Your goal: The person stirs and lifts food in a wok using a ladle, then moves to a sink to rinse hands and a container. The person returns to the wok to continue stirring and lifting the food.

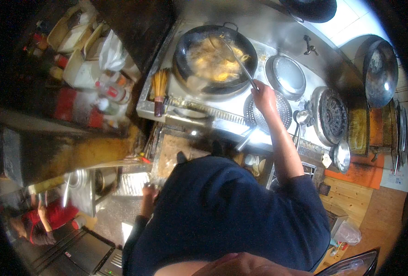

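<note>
My right hand grips the handle of a long metal ladle, whose head reaches down into a large black wok. Inside the wok, yellow-brown pieces of food lie in bubbling liquid. Below my right forearm a perforated strainer rests on the metal stove top, its handle pointing to the front edge. My left hand hangs low by my side, away from the stove. It is small and blurred, so its grasp is unclear.
A bamboo wok brush stands left of the wok. Right of it are a lidded pot, a spoon and a burner. Another wok is by the wall. A person in red works at the lower left.
</note>
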The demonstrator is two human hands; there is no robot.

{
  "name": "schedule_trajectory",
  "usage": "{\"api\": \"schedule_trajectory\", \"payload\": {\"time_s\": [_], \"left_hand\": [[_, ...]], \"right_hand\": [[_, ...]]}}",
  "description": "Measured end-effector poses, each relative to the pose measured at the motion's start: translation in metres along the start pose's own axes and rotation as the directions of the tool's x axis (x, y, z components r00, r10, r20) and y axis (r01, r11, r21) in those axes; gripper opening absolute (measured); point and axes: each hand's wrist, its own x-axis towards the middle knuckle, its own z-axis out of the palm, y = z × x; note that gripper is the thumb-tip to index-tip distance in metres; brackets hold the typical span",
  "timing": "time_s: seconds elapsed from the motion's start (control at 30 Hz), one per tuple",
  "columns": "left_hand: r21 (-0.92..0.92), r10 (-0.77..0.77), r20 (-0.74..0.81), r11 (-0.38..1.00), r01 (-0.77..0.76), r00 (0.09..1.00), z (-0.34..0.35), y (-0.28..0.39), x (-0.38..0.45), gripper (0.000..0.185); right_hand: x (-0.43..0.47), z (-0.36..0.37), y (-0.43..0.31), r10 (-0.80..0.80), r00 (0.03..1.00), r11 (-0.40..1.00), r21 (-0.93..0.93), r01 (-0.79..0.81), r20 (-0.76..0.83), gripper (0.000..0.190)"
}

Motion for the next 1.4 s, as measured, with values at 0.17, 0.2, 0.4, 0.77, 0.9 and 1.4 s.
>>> {"api": "schedule_trajectory", "payload": {"time_s": [0.17,0.2,0.4,0.77,0.9,1.4], "left_hand": [[-0.107,-0.068,-0.044,0.992,0.063,0.997,-0.014,0.007,-0.008,0.039],[-0.311,-0.152,-0.073,0.943,0.122,0.986,-0.017,0.01,-0.011,0.039],[-0.693,-0.206,-0.027,0.709,0.13,0.978,-0.015,0.006,-0.009,0.038],[0.007,0.018,-0.027,1.0,-0.018,0.999,-0.011,0.0,-0.002,0.037],[-0.231,-0.041,-0.06,0.973,0.026,0.997,-0.026,0.002,0.0,0.043],[-0.429,-0.124,-0.125,0.901,0.059,0.984,-0.006,-0.005,-0.024,0.041]], "right_hand": [[-0.006,0.011,-0.014,0.027,0.999,0.999,0.033,-0.026,-0.032,0.04],[-0.009,0.009,-0.017,0.063,0.998,0.998,0.009,-0.063,-0.03,0.04],[-0.037,-0.023,-0.033,0.055,0.998,0.996,0.071,-0.053,-0.027,0.041],[-0.059,-0.011,-0.046,-0.035,0.985,0.985,-0.161,0.063,0.17,0.045],[-0.046,0.019,-0.039,-0.132,0.986,0.957,-0.244,0.154,0.105,0.045],[-0.042,-0.051,-0.019,-0.124,0.982,0.988,0.106,0.109,0.14,0.038]]}}
